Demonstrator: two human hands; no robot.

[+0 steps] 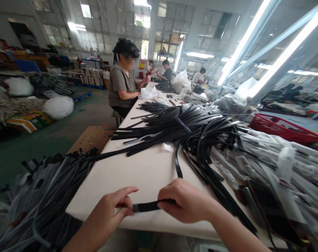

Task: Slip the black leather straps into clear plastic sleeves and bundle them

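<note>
Low over the near edge of the white table, a black strap stretches between my two hands. My right hand is closed around it, and part of the strap rises behind that hand toward the pile. At the strap's end, my left hand pinches a greyish, clear-looking tip with thumb and bent fingers, while its index finger reaches out above. Farther up the table lies a large heap of black straps, with a dark tie around its middle. Several of them curl down on the right side.
Plastic-sleeved straps hang in a pile at the left, beside a cardboard box. To the right lie white-wrapped bundles and a red basket. A co-worker sits along the table's left side.
</note>
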